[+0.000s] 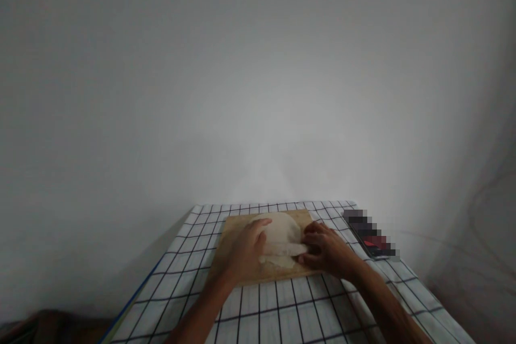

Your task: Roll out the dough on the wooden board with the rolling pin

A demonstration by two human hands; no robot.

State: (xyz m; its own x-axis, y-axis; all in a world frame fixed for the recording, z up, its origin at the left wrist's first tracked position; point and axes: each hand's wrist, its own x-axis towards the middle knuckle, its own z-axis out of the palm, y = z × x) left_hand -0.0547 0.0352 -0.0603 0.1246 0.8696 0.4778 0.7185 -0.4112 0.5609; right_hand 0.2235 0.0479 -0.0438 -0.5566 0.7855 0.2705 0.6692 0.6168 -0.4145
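A pale, flat round of dough (282, 226) lies on a wooden board (220, 255). Across its near part runs a whitish roll (284, 249); I cannot tell whether it is a rolled-up edge of the dough or a thin rolling pin. My left hand (248, 247) rests at the left side of the dough, fingers stretched forward and thumb apart, hiding the roll's left end. At the other side, my right hand (324, 250) has its fingers curled around the right end of the roll. A smaller flap of dough (282, 261) shows on the near side of the roll.
The board lies on a table with a white, black-checked cloth (262, 312). A dark, partly pixelated flat object (368, 236) lies along the table's right edge. Behind the table stands a plain wall (258, 91). Something dark brown (52, 328) is at lower left.
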